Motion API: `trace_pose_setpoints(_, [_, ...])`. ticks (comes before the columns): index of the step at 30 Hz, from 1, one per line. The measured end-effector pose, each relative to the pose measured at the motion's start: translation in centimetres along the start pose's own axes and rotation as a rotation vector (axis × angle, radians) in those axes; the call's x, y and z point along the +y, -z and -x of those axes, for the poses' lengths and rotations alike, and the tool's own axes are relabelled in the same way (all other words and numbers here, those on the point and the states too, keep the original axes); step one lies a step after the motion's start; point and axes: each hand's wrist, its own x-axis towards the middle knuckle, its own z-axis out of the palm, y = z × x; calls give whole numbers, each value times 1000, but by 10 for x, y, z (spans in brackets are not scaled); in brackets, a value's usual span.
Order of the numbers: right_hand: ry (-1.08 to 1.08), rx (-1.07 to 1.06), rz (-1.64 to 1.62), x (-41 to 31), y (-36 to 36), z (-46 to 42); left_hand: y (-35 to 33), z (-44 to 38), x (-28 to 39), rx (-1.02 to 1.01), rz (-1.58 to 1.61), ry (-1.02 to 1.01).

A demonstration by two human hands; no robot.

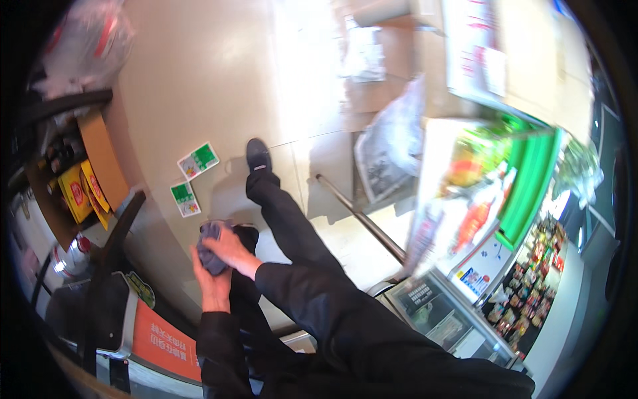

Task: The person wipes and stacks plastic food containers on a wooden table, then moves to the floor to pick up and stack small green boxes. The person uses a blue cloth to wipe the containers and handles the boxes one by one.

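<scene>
A crumpled dark grey-purple cloth (pixel 212 255) is bunched between my two hands, low in front of me. My left hand (pixel 214 289) cups it from below, and the fingers of my right hand (pixel 234 249) press on its upper side. Beyond the cloth, two green-and-white printed cards or packets (pixel 198 160) lie on the tiled floor. One dark shoe (pixel 258 154) of mine is forward on the tiles; the other is partly hidden behind my hands and the cloth.
At left stands an open cardboard box (pixel 102 159) with yellow packets (pixel 82 192). A metal pole (pixel 369 219) slants across the right side, near a glass-topped freezer (pixel 448 319). Bagged goods and a green crate (pixel 531 184) line the right. An orange panel (pixel 164 339) is at lower left.
</scene>
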Motion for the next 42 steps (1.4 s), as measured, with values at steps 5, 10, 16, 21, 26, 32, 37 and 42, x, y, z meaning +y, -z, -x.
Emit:
trace_pose_setpoints(5, [185, -248, 529, -93, 17, 138, -13, 117, 17, -11, -80, 10])
trace_pose_setpoints(10, [653, -162, 486, -89, 14, 213, -2, 183, 37, -231, -322, -26])
trace_pose_setpoints(16, [814, -76, 251, -97, 16, 317, -36, 272, 47, -497, -533, -74])
trace_pose_setpoints(21, [841, 154, 257, -97, 48, 391, -83, 378, -16, -599, -811, -23])
trace_pose_setpoints(26, [917, 334, 407, -71, 62, 415, -77, 376, -48, -641, -904, -34])
trace_pose_setpoints(32, [851, 546, 300, -35, 126, 466, -84, 377, -136, -708, -848, -62])
trace_pose_setpoints(37, [901, 682, 257, 17, 221, 515, -96, 387, -251, -688, -937, -82])
trace_pose_setpoints(42, [922, 793, 240, 74, 340, 564, -119, 401, -392, -666, -1020, -23])
